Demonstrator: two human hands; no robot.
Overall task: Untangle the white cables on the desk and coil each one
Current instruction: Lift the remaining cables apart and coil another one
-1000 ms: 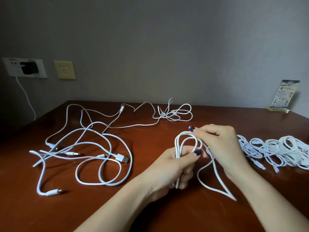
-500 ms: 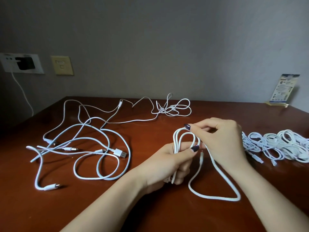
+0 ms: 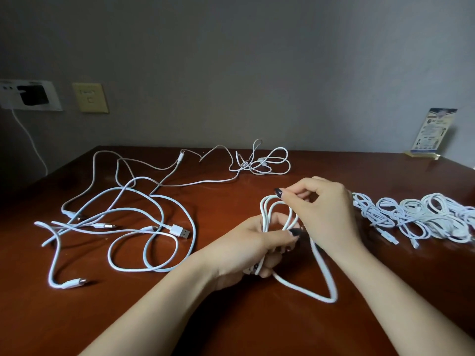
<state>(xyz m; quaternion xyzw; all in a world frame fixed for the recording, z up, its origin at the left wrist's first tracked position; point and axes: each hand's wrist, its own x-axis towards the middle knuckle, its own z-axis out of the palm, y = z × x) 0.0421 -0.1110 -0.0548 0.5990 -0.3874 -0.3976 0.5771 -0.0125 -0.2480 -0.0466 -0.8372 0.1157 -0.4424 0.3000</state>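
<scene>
Head view: two bare hands work one white cable (image 3: 267, 209) just above the brown desk (image 3: 231, 325), right of centre
Left hand (image 3: 254, 245): fingers curled round the gathered turns, thumb pressed across their front; it holds the bundle by its lower half
Right hand (image 3: 326, 214): thumb and forefinger pinch a strand at the crown of the turns, the other fingers loosely bent behind
Turns in hand: long axis roughly upright and leaning away from the person, crown toward the wall, base inside the left palm
Slack loop (image 3: 322, 268): leaves the underside of the left fist, runs out to the right to a sharp bend near the desk, then climbs to the right hand
Governing relation: the unwound length lies below and to the right of the bundle, so the right hand is the nearer one to draw it up, and the left serves as the fixed former
Loose cables (image 3: 154, 209): spread and crossing on the left of the desk, well apart from both hands; a smaller rear tangle (image 3: 262, 163) lies by the far edge
Finished coils (image 3: 424, 219): a row on the desk just beyond the right hand
Hidden or unclear: both plugs of the held cable; the count of turns, masked by fingers; the slack is blurred; the row of coils is cut off at the right edge
</scene>
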